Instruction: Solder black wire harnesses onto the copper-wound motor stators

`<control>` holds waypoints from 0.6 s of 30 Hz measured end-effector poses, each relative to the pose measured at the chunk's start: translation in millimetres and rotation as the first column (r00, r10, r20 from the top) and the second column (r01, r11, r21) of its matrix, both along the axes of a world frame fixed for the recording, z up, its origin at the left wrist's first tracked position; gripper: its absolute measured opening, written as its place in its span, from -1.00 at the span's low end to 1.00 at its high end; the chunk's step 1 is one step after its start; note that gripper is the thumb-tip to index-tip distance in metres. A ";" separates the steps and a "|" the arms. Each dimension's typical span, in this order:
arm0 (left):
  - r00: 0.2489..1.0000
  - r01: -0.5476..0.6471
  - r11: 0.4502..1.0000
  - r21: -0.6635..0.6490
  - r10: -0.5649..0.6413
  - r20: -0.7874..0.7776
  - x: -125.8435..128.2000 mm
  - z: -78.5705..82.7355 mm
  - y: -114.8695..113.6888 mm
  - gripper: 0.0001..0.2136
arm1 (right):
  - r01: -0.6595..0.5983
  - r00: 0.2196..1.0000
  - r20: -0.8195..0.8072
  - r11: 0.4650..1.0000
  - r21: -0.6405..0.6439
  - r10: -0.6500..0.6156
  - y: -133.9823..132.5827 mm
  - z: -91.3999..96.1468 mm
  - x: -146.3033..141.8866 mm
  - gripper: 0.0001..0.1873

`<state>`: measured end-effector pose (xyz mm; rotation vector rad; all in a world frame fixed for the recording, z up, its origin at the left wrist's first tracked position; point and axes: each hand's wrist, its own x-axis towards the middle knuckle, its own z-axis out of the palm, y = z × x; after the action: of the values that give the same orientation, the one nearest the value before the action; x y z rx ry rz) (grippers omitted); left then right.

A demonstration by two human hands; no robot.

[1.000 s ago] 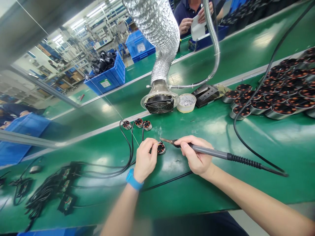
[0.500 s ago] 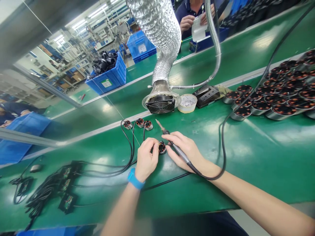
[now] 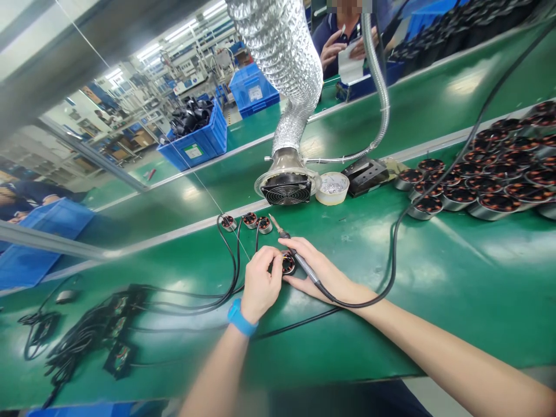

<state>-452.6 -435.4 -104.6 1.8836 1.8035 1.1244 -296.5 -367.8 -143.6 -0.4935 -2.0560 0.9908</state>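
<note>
The left hand (image 3: 260, 284), with a blue wristband, is curled closed against a small wound motor stator (image 3: 288, 264), which sits on the green worktop (image 3: 456, 301). The right hand (image 3: 321, 269) lies just beside it, fingers closed around the grey soldering iron (image 3: 302, 263), whose tip points away from the person. Three more stators (image 3: 251, 220) with black leads stand just beyond. A white round tin (image 3: 332, 188) holds silvery scraps, next to a fume extractor fan (image 3: 286, 188) on a foil duct and a black iron stand (image 3: 365, 176). To the right, many metal-cased copper-wound stators (image 3: 482, 185) crowd together in rows. On the next bench over, a blue plastic crate (image 3: 193, 147) is heaped with black coiled parts, and a second blue crate (image 3: 254, 90) stands farther off, its contents hidden.
</note>
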 end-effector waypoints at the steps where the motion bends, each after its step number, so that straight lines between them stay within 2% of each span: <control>1: 1.000 0.000 1.000 -0.003 0.000 0.001 0.4 -0.1 -0.1 -0.82 | -0.010 1.000 -0.008 1.000 -0.006 0.010 0.5 -0.7 -1.0 -0.21; 6: 1.000 -0.004 1.000 -0.009 0.004 0.021 1.7 1.6 -1.2 -0.81 | -0.043 0.998 -0.042 0.999 -0.022 0.042 2.6 -5.2 -3.3 -0.25; 10: 0.997 -0.020 1.000 0.006 0.020 0.073 -3.8 4.7 -1.3 -0.80 | -0.014 1.000 -0.019 0.999 -0.032 0.014 5.7 -4.9 1.8 -0.27; 15: 0.988 -0.048 0.999 -0.002 0.048 0.144 -17.3 6.0 1.0 -0.76 | 0.029 0.999 -0.028 0.997 0.067 -0.028 16.6 6.8 15.0 -0.32; 18: 0.989 -0.062 0.997 -0.037 0.066 0.135 -22.3 4.6 3.2 -0.75 | 0.024 1.000 -0.011 0.991 0.130 -0.022 23.2 13.1 21.8 -0.35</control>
<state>-475.0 -432.2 -100.0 1.6984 1.8071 1.2061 -274.7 -344.5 -130.6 -0.4418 -2.0858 0.8374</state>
